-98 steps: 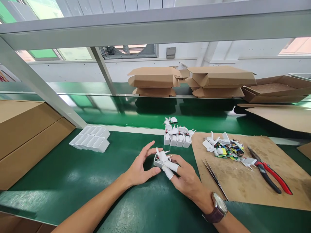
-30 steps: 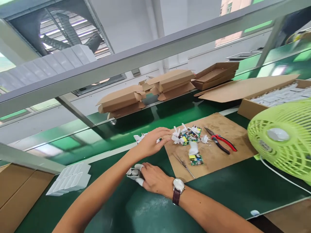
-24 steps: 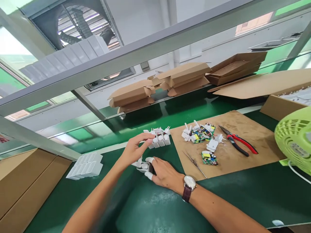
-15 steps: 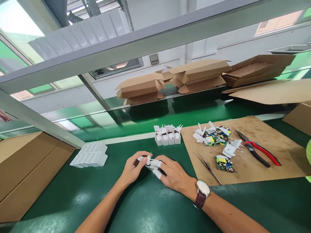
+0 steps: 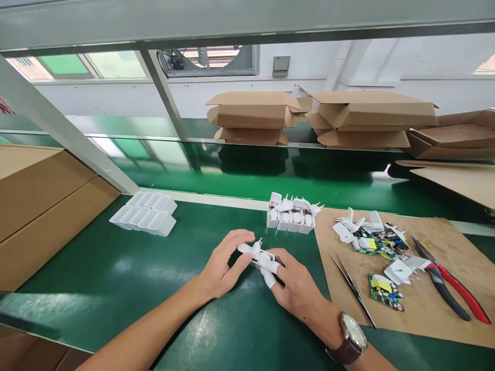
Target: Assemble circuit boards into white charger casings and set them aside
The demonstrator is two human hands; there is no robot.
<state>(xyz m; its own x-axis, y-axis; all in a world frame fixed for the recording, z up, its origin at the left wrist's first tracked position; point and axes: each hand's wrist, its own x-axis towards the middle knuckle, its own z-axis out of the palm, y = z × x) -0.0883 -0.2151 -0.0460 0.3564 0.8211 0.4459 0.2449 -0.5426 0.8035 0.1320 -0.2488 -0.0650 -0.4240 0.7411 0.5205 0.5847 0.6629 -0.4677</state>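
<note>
Held just below centre, above a green worktop (image 5: 96, 268), in the closed fingers of the right hand (image 5: 299, 286), with white finger covers (image 5: 268, 278): a white housing (image 5: 264, 258), with a pronged plug piece (image 5: 256, 249) tilted on top. At its 9 o'clock, the half-curled left hand (image 5: 221, 268); whether gripping, impossible to tell. Clockwise from the housing: at 1 o'clock, four filled housings (image 5: 291, 225) in a row; at 3, heaped circuit boards (image 5: 381, 242); near 4, tweezers (image 5: 360, 301); toward 10, white open containers (image 5: 145, 214).
</note>
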